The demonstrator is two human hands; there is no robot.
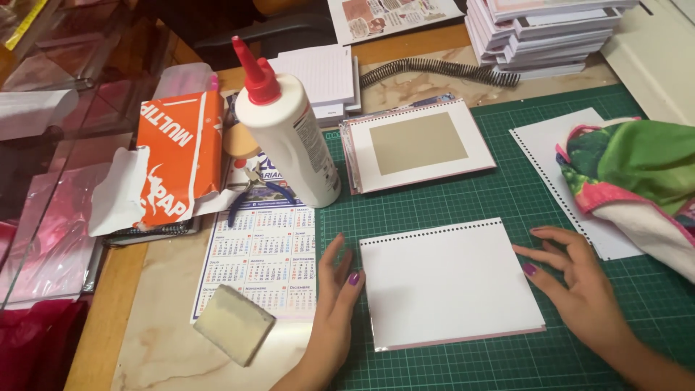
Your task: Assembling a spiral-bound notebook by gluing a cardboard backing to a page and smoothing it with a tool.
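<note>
A white punched card sheet (445, 282) lies flat on the green cutting mat (521, 195) in front of me. My left hand (334, 304) rests against its left edge, fingers straight and apart, thumb touching the sheet. My right hand (575, 279) sits at its right edge with fingers spread, fingertips near the sheet's side. Neither hand holds anything. A second stack of punched covers with a tan rectangle (416, 145) lies further back on the mat.
A white glue bottle with a red nozzle (286, 130) stands left of the mat on a calendar sheet (264, 257). Nearby are a sponge block (233, 324), torn orange paper packaging (177, 156), black spiral coils (441, 71), stacked pads (539, 32) and a colourful cloth (637, 170).
</note>
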